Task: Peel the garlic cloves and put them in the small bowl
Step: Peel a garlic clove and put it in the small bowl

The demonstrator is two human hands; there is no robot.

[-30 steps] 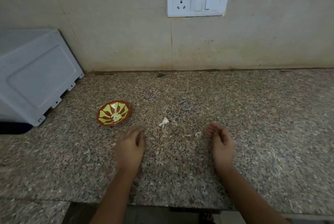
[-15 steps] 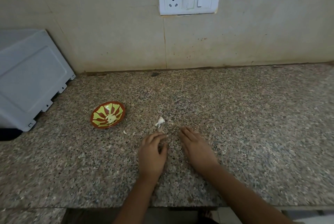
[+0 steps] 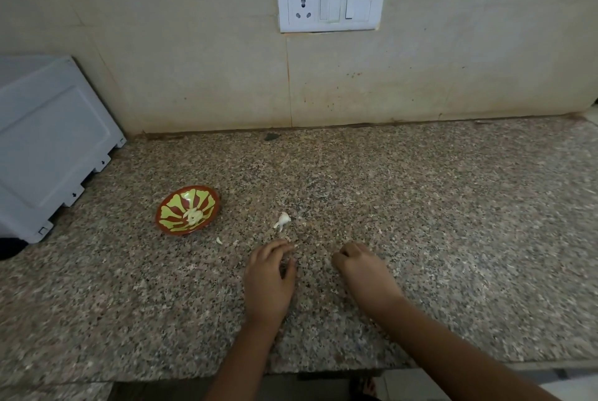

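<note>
Speckled brown-and-grey granite countertop (image 3: 420,206), dull in dim light, backed by a beige tiled wall (image 3: 194,77) stained along its joints. High on that wall, above the counter's back edge, a white socket-and-switch plate (image 3: 330,6). At the counter's left edge, a pale grey appliance (image 3: 48,141), set at an angle, its far corner close to the back edge. Here and there on the stone, pale flecks of garlic skin (image 3: 219,240).

Left of the counter's middle, a small bowl (image 3: 207,203), red-brown with a yellow-green petal pattern, holding peeled garlic (image 3: 193,216) at its bottom.

To the right of the bowl and apart from it, one garlic clove (image 3: 282,221), lying on bare granite just beyond the left fingertips, not touching them. Long axis slanted: plump end toward the back edge and the right, thin tail toward the front edge and the left.

Nearer the front edge, left hand (image 3: 268,281) palm down, fingers curled, thumb drawn in toward them; impossible to tell whether anything is pinched there. Beside it and apart, right hand (image 3: 364,268) with fingers folded under, knuckles toward the wall; whatever lies inside, hidden.
</note>
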